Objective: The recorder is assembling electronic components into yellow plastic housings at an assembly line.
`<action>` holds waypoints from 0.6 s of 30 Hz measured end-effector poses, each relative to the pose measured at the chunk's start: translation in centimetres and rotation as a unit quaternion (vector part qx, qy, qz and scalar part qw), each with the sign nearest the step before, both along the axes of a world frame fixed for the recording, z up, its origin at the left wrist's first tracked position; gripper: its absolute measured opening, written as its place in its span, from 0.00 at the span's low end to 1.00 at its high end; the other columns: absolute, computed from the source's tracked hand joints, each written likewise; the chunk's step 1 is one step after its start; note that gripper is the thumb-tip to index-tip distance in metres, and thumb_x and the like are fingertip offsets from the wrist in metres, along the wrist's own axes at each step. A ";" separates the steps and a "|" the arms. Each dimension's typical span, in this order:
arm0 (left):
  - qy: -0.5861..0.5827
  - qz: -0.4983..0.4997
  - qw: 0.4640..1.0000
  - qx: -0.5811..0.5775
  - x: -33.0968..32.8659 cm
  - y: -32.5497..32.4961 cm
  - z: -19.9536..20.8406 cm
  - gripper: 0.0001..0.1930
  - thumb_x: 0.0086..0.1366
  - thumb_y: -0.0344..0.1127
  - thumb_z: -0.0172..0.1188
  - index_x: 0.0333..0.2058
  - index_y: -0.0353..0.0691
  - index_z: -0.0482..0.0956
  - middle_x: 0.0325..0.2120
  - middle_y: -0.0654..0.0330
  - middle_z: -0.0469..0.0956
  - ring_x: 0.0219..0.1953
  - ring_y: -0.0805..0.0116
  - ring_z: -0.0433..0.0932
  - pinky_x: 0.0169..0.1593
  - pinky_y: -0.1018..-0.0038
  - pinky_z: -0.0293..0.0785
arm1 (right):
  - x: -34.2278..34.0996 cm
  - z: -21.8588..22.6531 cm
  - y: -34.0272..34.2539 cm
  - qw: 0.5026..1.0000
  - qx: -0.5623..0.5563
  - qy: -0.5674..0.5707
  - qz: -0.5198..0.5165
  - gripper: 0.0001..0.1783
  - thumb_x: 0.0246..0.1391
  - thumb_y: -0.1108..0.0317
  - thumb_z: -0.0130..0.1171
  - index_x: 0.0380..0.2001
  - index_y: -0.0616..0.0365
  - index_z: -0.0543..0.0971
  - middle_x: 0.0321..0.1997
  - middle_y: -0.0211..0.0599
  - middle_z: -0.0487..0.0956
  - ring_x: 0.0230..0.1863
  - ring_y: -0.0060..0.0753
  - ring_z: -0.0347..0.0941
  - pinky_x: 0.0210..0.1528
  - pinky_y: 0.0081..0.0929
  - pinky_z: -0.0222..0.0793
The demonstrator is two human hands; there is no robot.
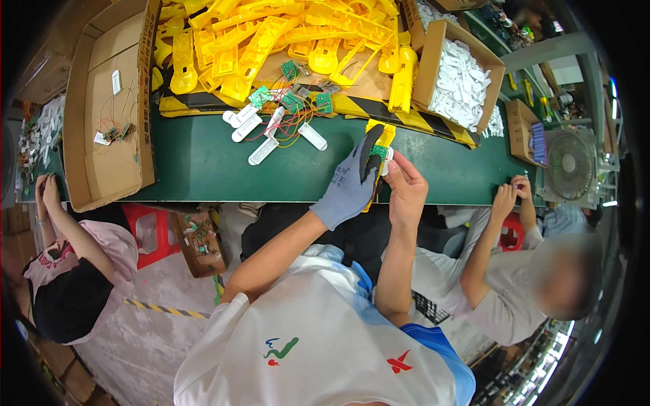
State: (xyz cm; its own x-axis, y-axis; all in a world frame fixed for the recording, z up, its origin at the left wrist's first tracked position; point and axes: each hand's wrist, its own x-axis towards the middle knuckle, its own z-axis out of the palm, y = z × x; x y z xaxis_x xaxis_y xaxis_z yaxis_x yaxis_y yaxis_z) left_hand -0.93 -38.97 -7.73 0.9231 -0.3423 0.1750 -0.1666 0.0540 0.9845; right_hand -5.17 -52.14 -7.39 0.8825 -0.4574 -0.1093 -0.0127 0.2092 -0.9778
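Green table [203, 166], near edge: your gloved left hand [351, 179] curls around a yellow casing [386, 134], which lies along its right side; your bare right hand [407, 191], thumb and forefinger close together, pinches a white piece [388, 158] beside the green circuit board [378, 151].

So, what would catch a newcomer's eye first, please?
Probably the heap of yellow shells at the back of the green bench. In front of it, the gloved left hand holds a yellow piece and a green board, with the bare right hand at a white part. Right of the heap stands a carton full of white pieces.
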 end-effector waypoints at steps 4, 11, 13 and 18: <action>-0.016 0.003 1.000 -0.008 0.1 -0.3 -0.5 0.27 0.67 0.28 0.47 0.65 0.38 0.58 0.57 0.41 0.68 0.57 0.44 0.69 0.60 0.61 0.66 | 0.0 0.4 0.2 1.000 -0.021 -0.005 -0.003 0.17 0.57 0.75 0.63 0.48 0.73 0.78 0.41 0.42 0.83 0.38 0.24 0.79 0.41 0.19 0.74; -0.050 0.011 0.998 0.021 -0.2 -0.1 -0.4 0.28 0.67 0.31 0.47 0.66 0.41 0.56 0.56 0.40 0.68 0.54 0.40 0.70 0.55 0.57 0.69 | -0.4 0.6 2.4 0.987 -0.138 0.024 -0.074 0.16 0.57 0.73 0.64 0.47 0.71 0.80 0.37 0.39 0.83 0.35 0.19 0.77 0.37 0.16 0.74; -0.010 0.000 1.000 0.026 0.1 -0.1 0.0 0.27 0.67 0.29 0.48 0.64 0.37 0.59 0.56 0.40 0.69 0.56 0.42 0.70 0.58 0.61 0.67 | -0.3 0.7 2.0 0.985 -0.144 0.065 -0.063 0.17 0.57 0.71 0.64 0.47 0.70 0.80 0.37 0.38 0.83 0.34 0.20 0.77 0.35 0.17 0.75; -0.035 0.000 0.999 0.030 -0.1 -0.4 -1.3 0.28 0.66 0.31 0.49 0.65 0.46 0.60 0.48 0.39 0.71 0.47 0.40 0.73 0.49 0.57 0.71 | 0.1 2.6 -0.5 0.990 -0.092 0.094 0.052 0.18 0.56 0.72 0.65 0.48 0.70 0.79 0.38 0.39 0.83 0.35 0.22 0.79 0.38 0.19 0.76</action>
